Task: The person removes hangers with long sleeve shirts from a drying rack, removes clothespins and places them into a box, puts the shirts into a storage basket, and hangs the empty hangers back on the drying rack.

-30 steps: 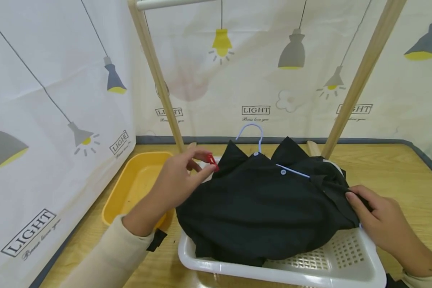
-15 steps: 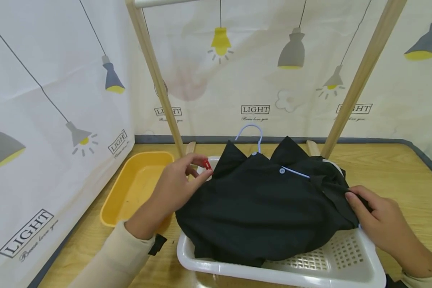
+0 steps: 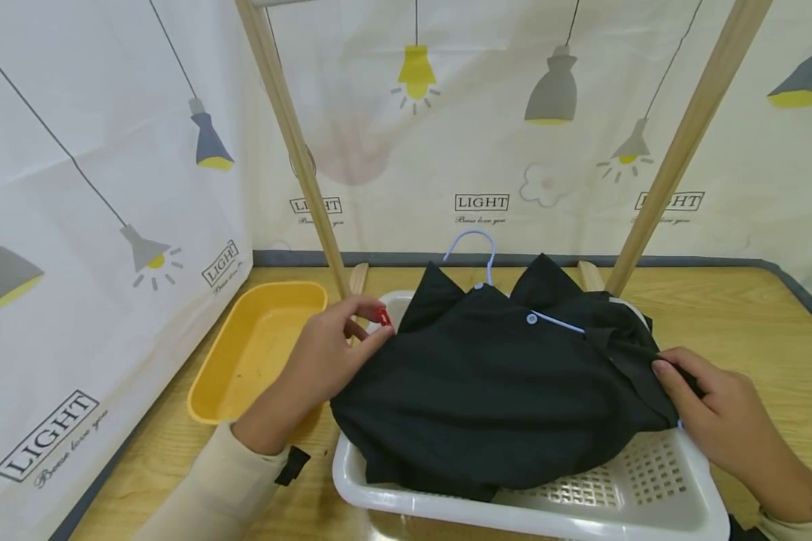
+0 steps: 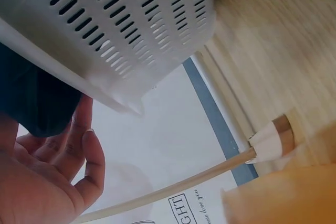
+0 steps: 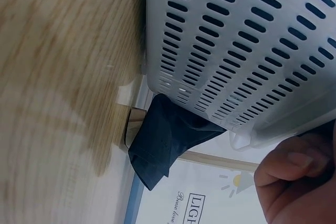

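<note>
A black shirt (image 3: 494, 383) with pale blue buttons lies bunched across a white basket (image 3: 446, 507). A light blue hanger (image 3: 491, 263) is inside it, its hook standing up at the collar and part of its bar showing on the right. My left hand (image 3: 321, 349) pinches a small red clip (image 3: 384, 316) between thumb and fingers, close by the shirt's left shoulder; the left wrist view does not show the clip. On the other side, my right hand (image 3: 724, 409) pinches the shirt's right edge between thumb and fingers. Dark cloth (image 5: 168, 140) hangs over the basket's outside in the right wrist view.
A yellow tray (image 3: 260, 338) stands left of the basket on the wooden table (image 3: 771, 323). Behind rise the slanted wooden posts (image 3: 298, 150) of a rack. A printed cloth backdrop (image 3: 379, 165) closes off the back and left.
My left hand has shifted slightly left and down with the red clip, coming lower beside the shirt's left shoulder. My right hand keeps its hold on the cloth, almost still.
</note>
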### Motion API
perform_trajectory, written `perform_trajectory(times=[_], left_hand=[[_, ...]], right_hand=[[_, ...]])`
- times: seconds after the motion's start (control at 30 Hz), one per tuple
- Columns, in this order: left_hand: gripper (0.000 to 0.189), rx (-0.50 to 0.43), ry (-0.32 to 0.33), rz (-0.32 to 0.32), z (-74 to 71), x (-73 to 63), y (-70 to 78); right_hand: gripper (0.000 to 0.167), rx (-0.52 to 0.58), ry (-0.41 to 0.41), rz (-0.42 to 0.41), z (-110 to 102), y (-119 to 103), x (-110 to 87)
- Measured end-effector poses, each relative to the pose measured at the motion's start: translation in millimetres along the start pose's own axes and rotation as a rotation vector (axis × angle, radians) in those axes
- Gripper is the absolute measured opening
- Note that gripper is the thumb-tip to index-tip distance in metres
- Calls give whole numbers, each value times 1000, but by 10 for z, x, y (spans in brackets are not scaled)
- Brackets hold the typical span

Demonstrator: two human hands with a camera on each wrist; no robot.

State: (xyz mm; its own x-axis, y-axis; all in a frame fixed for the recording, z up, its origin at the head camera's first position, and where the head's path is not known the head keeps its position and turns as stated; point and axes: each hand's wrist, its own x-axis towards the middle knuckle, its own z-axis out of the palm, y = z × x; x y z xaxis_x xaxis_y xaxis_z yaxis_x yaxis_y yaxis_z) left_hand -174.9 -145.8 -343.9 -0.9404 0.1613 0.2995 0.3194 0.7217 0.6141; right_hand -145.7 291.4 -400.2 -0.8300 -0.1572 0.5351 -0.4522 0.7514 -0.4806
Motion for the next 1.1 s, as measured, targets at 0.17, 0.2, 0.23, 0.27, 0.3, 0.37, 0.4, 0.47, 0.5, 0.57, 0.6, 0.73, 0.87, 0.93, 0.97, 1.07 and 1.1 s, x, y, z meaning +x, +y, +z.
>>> perform_trajectory(times=[0.17, 0.2, 0.23, 0.27, 0.3, 0.37, 0.4, 0.47, 0.5, 0.57, 0.6, 0.73, 0.87, 0.93, 0.97, 1.07, 1.1], left_hand=[[37, 14, -11, -20, 12, 10, -45], [37, 20, -10, -23, 13, 14, -52], [37, 25, -9, -28, 12, 18, -59], [38, 31, -7, -29, 12, 23, -66], [38, 35, -7, -33, 11, 27, -73], [39, 39, -12, -49, 1, 31, -80], [39, 45, -15, -57, -4, 33, -86], [39, 51, -19, -73, -18, 39, -97], [38, 51, -19, -82, -27, 43, -104], [37, 54, -17, -99, -50, 50, -113], [37, 52, -16, -106, -64, 52, -118], [37, 39, -20, -140, -122, 27, -151], [40, 46, -15, -143, -184, 13, -211], [41, 57, -2, -139, -214, 13, -245], [41, 64, 6, -137, -228, 14, -265], [39, 76, 19, -141, -266, 10, -320], [38, 73, 18, -145, -276, 8, -339]], right_hand=[[10, -7, 1, -1, -4, -4, 5], [9, -8, 3, -2, -3, -3, 6], [9, -9, 5, -5, -2, -2, 8], [10, -8, 7, -7, -2, -1, 8], [10, -6, 9, -11, 0, 2, 10], [11, -3, 6, -19, 0, 6, 9], [11, -1, 1, -20, 0, 9, 6], [11, 7, -6, -20, -2, 13, -1], [11, 7, -8, -20, -4, 14, -3], [11, 6, -8, -21, -8, 14, -6], [11, 5, -7, -20, -11, 12, -8], [11, 0, -5, -28, -13, 3, -11], [11, 0, 0, -31, -22, -2, -14], [10, -3, 3, -30, -25, -1, -12], [10, -2, 1, -26, -27, 2, -10], [10, -4, -2, -22, -26, 9, -6], [9, -3, -3, -22, -24, 11, -6]])
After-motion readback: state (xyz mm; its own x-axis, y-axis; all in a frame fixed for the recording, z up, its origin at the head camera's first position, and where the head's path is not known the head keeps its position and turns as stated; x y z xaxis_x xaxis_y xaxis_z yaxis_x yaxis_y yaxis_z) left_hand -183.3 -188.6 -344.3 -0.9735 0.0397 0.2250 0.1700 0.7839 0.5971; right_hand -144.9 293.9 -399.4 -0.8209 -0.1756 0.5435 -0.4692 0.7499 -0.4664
